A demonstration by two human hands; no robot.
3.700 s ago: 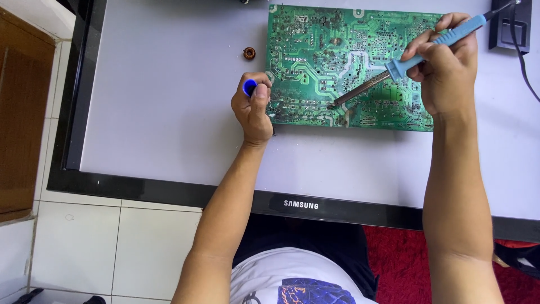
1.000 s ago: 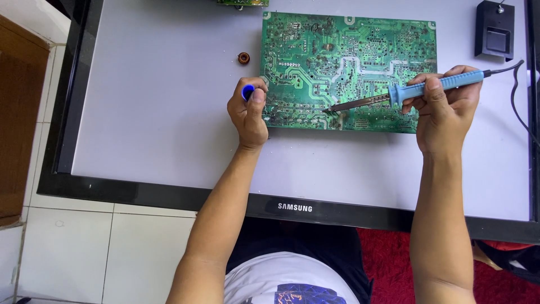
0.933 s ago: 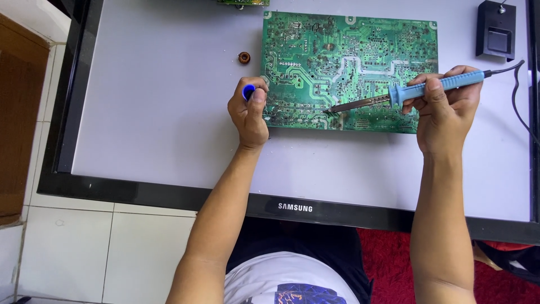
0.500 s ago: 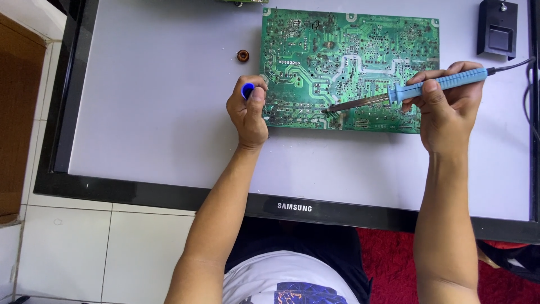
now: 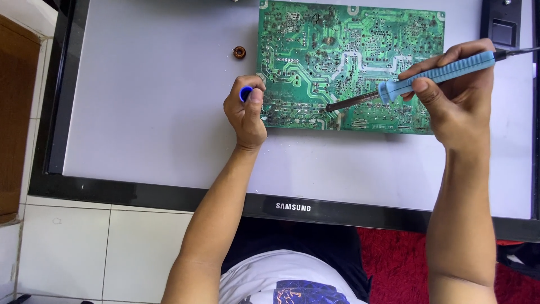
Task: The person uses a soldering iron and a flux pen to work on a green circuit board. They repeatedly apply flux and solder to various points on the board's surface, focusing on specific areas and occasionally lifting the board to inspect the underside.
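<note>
Fingers of the left hand (image 5: 246, 112) curl tight around a blue tool (image 5: 245, 93) at the board's (image 5: 349, 62) left edge; right hand (image 5: 458, 93) pinches an iron (image 5: 427, 76), tip touching the board's lower middle. Copper coil (image 5: 239, 53) lies left.

Both arms are bare from the elbows down, with no sleeves, gloves, watch or rings on view. The left hand (image 5: 246, 112) and the right hand (image 5: 458, 98) have short, plain nails. At the bottom edge a white T-shirt (image 5: 253, 278) shows over the chest, carrying a dark blue and purple printed graphic (image 5: 306, 294) in the middle. Above the shirt in the frame lies dark, near-black clothing (image 5: 304, 242) over the lap; its cut cannot be told.
</note>
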